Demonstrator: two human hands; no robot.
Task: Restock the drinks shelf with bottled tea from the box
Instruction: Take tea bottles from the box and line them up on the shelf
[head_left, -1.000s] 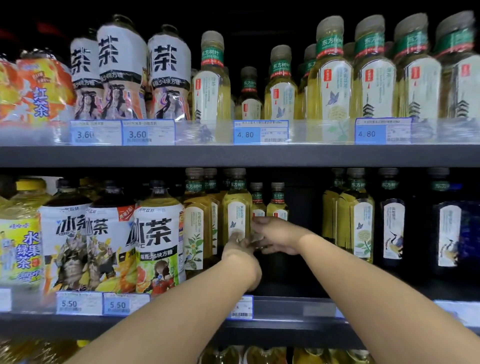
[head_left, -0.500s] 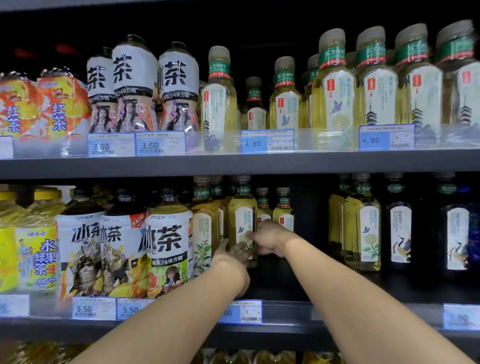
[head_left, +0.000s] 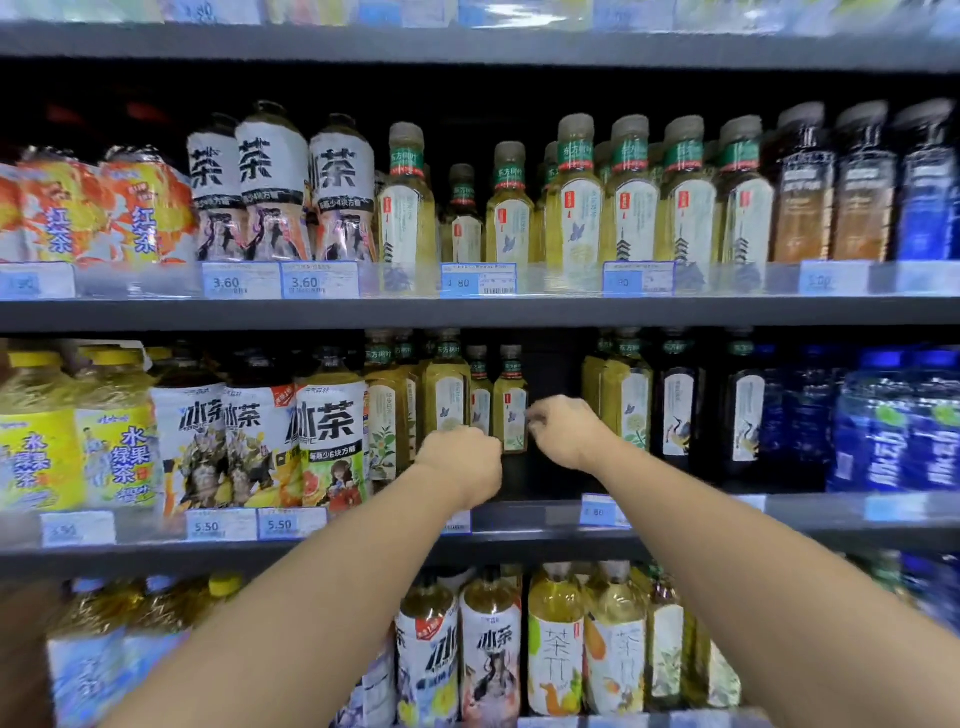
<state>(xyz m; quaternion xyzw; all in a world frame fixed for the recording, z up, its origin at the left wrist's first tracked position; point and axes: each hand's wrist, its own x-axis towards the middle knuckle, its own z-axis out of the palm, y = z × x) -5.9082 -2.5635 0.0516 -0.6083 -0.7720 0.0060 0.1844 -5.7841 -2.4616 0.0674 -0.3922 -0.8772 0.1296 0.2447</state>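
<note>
Yellow-green bottled tea with white labels stands in rows on the middle shelf (head_left: 519, 514). Two small tea bottles (head_left: 511, 400) sit set back, next to a dark gap (head_left: 553, 374) in the row. My left hand (head_left: 460, 462) is a curled fist in front of the lower part of a taller tea bottle (head_left: 448, 387); nothing shows in it. My right hand (head_left: 563, 431) has its fingers curled just right of the small bottles, at the gap's edge, and looks to hold nothing. The box is out of view.
Large iced-tea bottles (head_left: 327, 431) crowd the shelf left of my hands; more tea bottles (head_left: 631, 400), dark bottles and blue water bottles (head_left: 893, 421) stand to the right. The upper shelf (head_left: 467, 312) hangs close above. The lower shelf holds more drinks (head_left: 556, 639).
My hands have drawn apart: the left sank lower and left, the right shifted right off the small bottles. The view has widened to take in the lower shelf.
</note>
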